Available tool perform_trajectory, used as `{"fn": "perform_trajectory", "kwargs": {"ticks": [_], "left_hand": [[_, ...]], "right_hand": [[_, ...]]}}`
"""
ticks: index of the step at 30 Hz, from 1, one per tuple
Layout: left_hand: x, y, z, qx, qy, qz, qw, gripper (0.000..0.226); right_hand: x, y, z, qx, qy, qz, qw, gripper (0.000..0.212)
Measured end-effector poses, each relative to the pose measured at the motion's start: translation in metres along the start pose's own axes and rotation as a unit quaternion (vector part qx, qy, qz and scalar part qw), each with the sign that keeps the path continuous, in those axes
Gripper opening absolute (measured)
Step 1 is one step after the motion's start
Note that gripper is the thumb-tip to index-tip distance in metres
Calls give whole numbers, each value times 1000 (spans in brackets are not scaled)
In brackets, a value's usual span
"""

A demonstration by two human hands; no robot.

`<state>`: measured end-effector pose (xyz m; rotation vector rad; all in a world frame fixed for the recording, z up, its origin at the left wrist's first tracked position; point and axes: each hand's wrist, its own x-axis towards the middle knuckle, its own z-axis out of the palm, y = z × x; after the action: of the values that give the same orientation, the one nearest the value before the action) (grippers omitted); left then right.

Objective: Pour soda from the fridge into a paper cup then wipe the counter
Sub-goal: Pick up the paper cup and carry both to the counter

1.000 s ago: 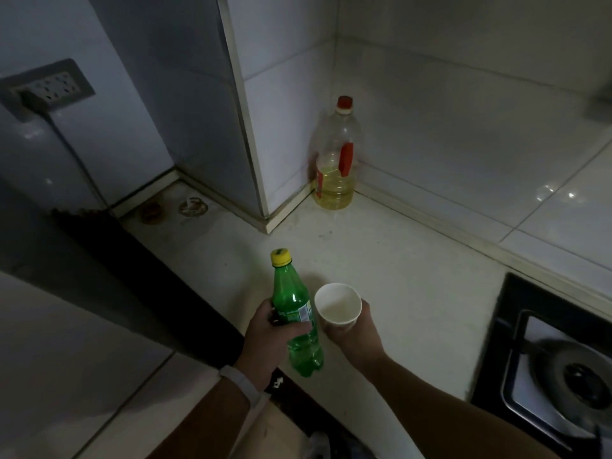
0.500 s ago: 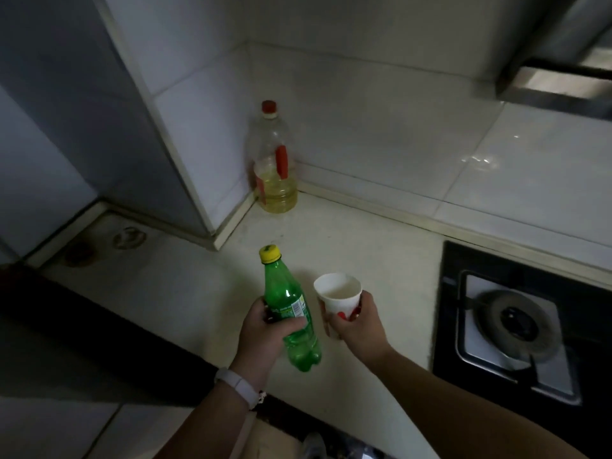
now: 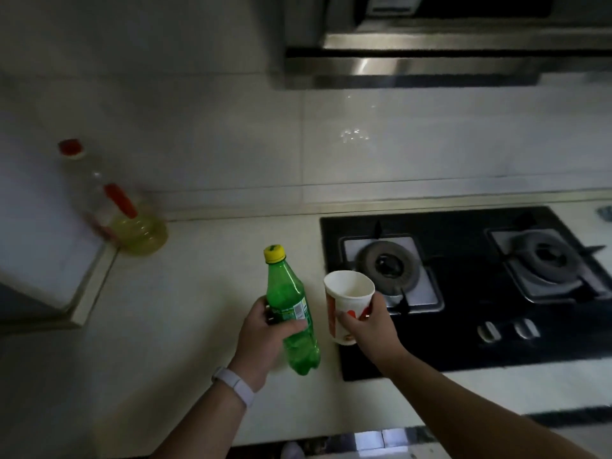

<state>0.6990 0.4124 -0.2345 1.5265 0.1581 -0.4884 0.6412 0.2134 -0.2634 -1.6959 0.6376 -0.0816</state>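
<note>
- Your left hand (image 3: 265,339) grasps the soda bottle (image 3: 287,293); long axis near upright, yellow cap (image 3: 274,254) on.
- Your right hand (image 3: 369,326) grasps the paper cup (image 3: 347,301) just right of it, mouth up.

Soda bottle (image 3: 291,306) green, cap (image 3: 274,254) yellow — paper cup (image 3: 347,303) white, red-patterned.

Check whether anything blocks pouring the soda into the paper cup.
Yes: the yellow cap closes the soda bottle held by the left hand. The paper cup in the right hand is open-topped beside it, nothing between them.
</note>
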Motion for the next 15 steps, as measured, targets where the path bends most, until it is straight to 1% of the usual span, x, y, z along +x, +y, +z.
{"fn": "perform_trajectory", "kwargs": {"ticks": [6,11,13,15], "left_hand": [[-11,14,93,39,-65,16,997,54],[-32,18,183,58,-113,19,992,66],[-42,16,219,73,-131,24,988,62],[-53,14,256,76,-146,29,986,52]], "right_hand": [[-11,4,-92,35,53,4,998,58],[-26,16,-187,70,102,1,992,56],[-33,24,-226,86,121,4,989,56],[-42,31,-264,98,139,2,985,55]]}}
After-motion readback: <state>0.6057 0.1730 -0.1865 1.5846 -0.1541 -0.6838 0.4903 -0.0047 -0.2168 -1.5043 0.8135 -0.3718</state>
